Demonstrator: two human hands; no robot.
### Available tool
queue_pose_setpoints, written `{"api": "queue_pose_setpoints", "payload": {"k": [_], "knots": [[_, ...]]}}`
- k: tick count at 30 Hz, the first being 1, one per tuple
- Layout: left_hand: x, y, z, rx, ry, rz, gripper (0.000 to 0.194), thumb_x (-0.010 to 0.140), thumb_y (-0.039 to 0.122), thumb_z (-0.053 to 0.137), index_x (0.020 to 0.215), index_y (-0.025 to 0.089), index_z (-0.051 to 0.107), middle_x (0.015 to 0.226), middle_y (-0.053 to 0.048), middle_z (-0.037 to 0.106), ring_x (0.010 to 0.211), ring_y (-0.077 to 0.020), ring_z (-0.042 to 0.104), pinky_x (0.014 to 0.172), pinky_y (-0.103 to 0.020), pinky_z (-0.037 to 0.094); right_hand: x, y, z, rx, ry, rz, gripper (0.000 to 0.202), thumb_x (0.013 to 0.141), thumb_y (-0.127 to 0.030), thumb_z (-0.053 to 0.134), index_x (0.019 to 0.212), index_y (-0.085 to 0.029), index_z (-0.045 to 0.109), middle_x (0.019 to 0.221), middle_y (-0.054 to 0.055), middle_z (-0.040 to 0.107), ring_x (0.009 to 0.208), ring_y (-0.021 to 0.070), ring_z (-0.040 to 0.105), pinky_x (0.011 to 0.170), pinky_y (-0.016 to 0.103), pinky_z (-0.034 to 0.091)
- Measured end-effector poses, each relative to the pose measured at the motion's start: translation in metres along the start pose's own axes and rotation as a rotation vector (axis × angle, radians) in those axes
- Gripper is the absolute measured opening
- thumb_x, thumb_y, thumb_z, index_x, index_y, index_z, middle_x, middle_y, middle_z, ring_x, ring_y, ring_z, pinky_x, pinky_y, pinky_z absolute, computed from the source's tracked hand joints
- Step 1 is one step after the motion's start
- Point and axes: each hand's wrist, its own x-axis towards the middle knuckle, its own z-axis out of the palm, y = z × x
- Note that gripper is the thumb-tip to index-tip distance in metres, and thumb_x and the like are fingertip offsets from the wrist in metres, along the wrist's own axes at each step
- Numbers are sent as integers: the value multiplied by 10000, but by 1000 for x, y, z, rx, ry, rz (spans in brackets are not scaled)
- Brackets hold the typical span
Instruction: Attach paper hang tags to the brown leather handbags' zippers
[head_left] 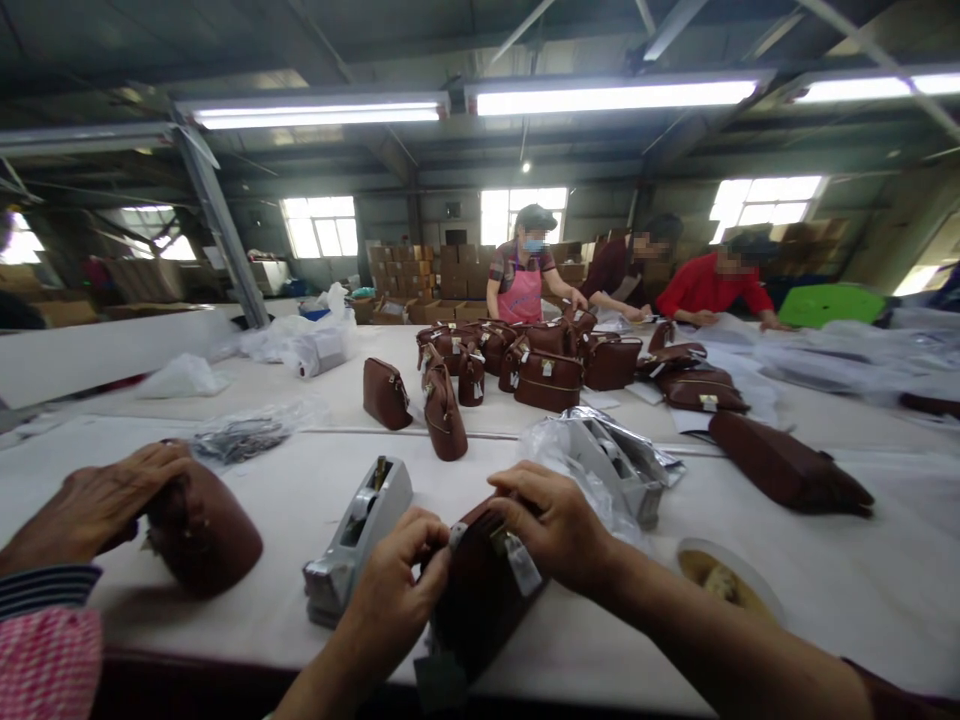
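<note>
A dark brown handbag [487,600] stands tilted at the near edge of the table, directly before me. My left hand [401,580] is closed in a pinch at the bag's upper left end, beside a small pale piece. Over the top edge, my right hand [555,525] is closed on the bag with bent fingers. A white tag [523,565] hangs below the right fingers, near a metal fitting. Just left of my left hand is a grey tape dispenser [356,545]. A dark square tag [440,682] shows at the bag's lower left.
At left, a co-worker's hand [112,495] rests on another brown bag [206,535]. A second tape dispenser [611,460] lies among plastic wrap, near a round dish [731,580]. Several brown handbags [547,380] stand farther back; three people work across the table. One bag [787,465] lies right.
</note>
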Motion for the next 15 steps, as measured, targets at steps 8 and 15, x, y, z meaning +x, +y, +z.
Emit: {"api": "queue_pose_setpoints", "payload": {"k": [8,15], "knots": [[0,-4,8,34,91,-42,144,901,312,483,829,224,572,918,-39,589,851,-180,586,748,-277,494,-39,50,-70,-183,195,300,211,856,-322,601,960,-201,738,967,88,743,905,248,678,835,372,535],[1,-25,9,158,219,-59,145,831,403,575,907,285,610,888,16,671,729,-176,626,649,-247,507,-72,103,-119,-223,283,700,294,754,-337,593,898,-167,785,865,77,764,837,254,692,779,343,532]]}}
